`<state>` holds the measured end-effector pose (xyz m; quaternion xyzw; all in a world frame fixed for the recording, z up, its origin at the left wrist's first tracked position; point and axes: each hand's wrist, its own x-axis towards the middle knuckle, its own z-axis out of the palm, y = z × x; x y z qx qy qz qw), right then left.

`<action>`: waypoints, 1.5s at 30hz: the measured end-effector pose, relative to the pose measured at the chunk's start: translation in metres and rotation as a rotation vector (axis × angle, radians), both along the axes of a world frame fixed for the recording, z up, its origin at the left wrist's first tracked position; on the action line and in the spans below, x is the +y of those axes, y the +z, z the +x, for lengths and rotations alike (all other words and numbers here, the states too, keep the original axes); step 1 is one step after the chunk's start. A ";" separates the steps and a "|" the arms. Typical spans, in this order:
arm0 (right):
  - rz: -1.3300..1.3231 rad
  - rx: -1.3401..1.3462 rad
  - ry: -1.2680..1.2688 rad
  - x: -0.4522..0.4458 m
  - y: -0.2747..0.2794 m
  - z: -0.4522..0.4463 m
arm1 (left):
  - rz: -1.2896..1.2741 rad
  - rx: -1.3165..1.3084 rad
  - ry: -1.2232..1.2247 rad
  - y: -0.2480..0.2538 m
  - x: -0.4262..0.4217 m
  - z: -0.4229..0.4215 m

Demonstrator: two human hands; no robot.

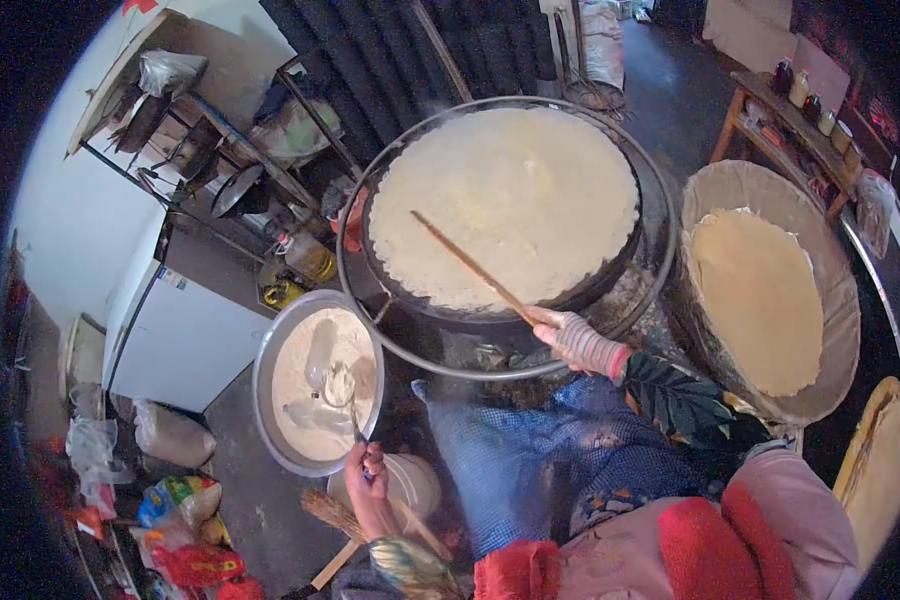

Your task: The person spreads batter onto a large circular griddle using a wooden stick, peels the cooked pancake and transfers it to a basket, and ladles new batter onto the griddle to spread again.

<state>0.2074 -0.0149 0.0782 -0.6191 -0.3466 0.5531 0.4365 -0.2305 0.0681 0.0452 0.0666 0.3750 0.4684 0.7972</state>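
Note:
In the head view, my left hand [365, 475] is wrapped around the handle of a ladle [341, 385]. The ladle's round head rests in the pale batter [295, 375] inside a wide metal basin [262, 385]. My right hand [578, 342], in a striped fingerless glove, grips one end of a long thin wooden stick [470, 263]. That stick slants over a large round griddle [600, 285], which carries a broad, pale, thin pancake [510, 200] with ragged edges. Whether the stick's far tip touches the pancake I cannot tell.
To the right, a big round cloth-lined basket [840, 300] holds a stack of tan pancakes [760, 300]. A metal ring [660, 190] circles the griddle. A white bucket [410, 485] and a straw brush [332, 512] sit near my left forearm. Shelves [210, 110] stand at left.

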 end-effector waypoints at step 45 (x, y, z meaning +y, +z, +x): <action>0.322 -0.318 -0.286 -0.040 -0.044 0.087 | 1.746 2.120 -0.245 0.008 0.087 0.131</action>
